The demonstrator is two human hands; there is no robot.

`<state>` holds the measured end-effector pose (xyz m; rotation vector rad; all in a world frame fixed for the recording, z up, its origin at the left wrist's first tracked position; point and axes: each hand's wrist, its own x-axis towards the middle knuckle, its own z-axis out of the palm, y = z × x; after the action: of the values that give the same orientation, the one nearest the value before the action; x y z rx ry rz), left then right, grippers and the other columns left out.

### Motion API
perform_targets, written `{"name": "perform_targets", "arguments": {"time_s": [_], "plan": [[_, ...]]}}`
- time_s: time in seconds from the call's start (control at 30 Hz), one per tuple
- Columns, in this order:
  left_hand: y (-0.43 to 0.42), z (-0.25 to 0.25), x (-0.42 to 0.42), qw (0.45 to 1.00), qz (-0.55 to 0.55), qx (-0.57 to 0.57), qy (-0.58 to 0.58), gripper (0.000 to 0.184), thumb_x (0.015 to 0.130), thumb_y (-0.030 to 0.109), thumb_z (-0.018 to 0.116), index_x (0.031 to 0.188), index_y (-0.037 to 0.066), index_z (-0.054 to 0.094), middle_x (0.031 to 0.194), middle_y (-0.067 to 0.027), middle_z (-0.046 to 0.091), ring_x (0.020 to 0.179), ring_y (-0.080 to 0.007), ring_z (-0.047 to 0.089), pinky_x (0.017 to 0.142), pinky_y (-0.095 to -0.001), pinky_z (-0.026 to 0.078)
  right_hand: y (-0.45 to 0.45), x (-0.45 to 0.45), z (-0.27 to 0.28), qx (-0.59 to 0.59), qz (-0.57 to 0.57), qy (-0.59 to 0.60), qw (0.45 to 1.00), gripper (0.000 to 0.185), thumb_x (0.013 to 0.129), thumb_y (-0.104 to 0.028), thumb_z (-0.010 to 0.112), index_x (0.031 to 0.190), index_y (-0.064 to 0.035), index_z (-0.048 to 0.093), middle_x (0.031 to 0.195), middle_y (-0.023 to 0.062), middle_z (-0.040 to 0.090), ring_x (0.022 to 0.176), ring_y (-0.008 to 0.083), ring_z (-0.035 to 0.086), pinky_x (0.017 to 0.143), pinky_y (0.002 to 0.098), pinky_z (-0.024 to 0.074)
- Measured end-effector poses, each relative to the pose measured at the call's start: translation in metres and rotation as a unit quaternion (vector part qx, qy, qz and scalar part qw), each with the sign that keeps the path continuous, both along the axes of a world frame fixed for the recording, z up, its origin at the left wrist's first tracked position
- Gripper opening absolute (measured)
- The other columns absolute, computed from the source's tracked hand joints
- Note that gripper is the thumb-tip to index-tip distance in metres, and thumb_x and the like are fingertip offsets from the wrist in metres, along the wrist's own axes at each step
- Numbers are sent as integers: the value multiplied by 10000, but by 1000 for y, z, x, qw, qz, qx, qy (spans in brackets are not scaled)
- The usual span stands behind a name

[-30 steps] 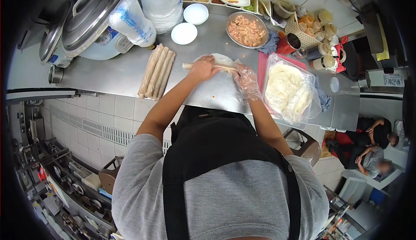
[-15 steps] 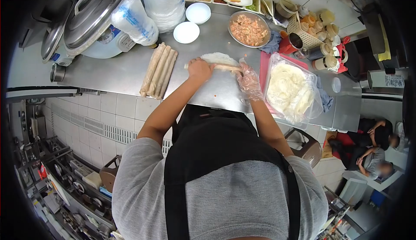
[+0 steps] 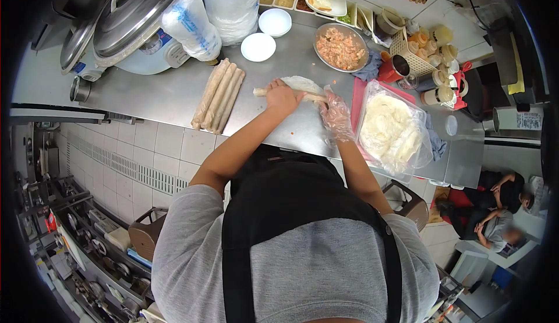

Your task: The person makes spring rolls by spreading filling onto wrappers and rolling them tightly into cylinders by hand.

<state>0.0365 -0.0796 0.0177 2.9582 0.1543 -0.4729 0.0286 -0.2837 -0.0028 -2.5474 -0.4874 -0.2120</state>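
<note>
Roll [image 3: 315, 97] — more left end visible

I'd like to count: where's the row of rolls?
In the head view, the rolls lie on the table, left of the left hand, near white dishes.

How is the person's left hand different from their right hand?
The left hand is bare, but the right hand wears a clear plastic glove. The left hand is nearer the roll's left end; the right hand is at its right end. Both touch the same roll.
</note>
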Motion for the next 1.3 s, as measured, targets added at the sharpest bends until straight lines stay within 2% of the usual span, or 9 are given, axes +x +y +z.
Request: {"name": "perform_targets", "arguments": {"time_s": [0.23,0.33,0.47,0.57,0.63,0.73,0.83,1.07,1.3], "plan": [[-5,-10,-6,992,34,100,-64,953,880,708,449,1302,-144,514,1415,-261,452,1302,-406,415,1086,-510,309,5,0,3,-38,9,-90,995,505,823,-292,701,1266,-97,557,1083,152,656,983,351,617,869,466,472],[-6,-8,-16,995,-38,12,-94,907,867,700,473,1245,-117,580,1334,-210,485,1247,-367,422,1088,-568,261,13,-1,1,-73,47,-212,973,423,807,-279,708,1191,-128,616,1054,105,677,959,318,632,850,448,489],[17,-11,-17,992,17,75,-103,863,856,684,504,1187,-105,621,1229,-178,497,1193,-345,433,1071,-587,258,19,10,-7,-90,120,-150,977,295,823,-269,684,1090,-145,669,1002,76,692,940,284,645,827,437,503],[40,-4,-22,982,-1,36,-188,636,818,542,659,1106,-25,657,1204,-156,513,1187,-336,448,1040,-539,312,21,19,-10,-82,131,-180,972,242,852,-282,633,1052,-160,692,960,55,694,928,262,649,810,432,513],[53,-11,-18,942,-155,-145,-260,407,747,343,780,1023,70,658,1153,-120,543,1143,-309,485,998,-475,361,26,26,4,-195,96,-18,976,248,894,-297,575,1084,-188,691,973,58,691,933,268,647,818,432,514],[61,-26,-10,932,-160,-212,-246,340,711,219,808,991,122,642,1084,-75,584,1082,-284,524,954,-427,398,23,50,19,-186,136,49,972,277,919,-347,549,1099,-198,698,990,67,692,925,293,641,848,437,508],[70,-34,4,918,-177,-241,-261,269,762,223,770,984,121,659,1020,-56,606,1045,-267,546,913,-416,418,27,54,22,-166,126,-41,977,301,922,-376,559,1092,-176,706,1011,85,688,953,313,627,882,456,489],[72,-41,27,920,-122,-270,-255,194,798,248,744,935,124,684,1020,-23,612,1036,-241,551,883,-414,421,38,53,20,-125,134,26,983,273,864,-288,610,1088,-167,708,1016,86,682,997,301,617,910,484,465],[58,-30,35,912,-192,-247,-266,233,795,269,746,986,146,696,1010,-23,592,1034,-237,546,887,-404,428,45,90,-11,-205,154,-36,966,272,874,-251,604,1120,-164,680,961,74,676,935,270,640,790,424,539]]}}
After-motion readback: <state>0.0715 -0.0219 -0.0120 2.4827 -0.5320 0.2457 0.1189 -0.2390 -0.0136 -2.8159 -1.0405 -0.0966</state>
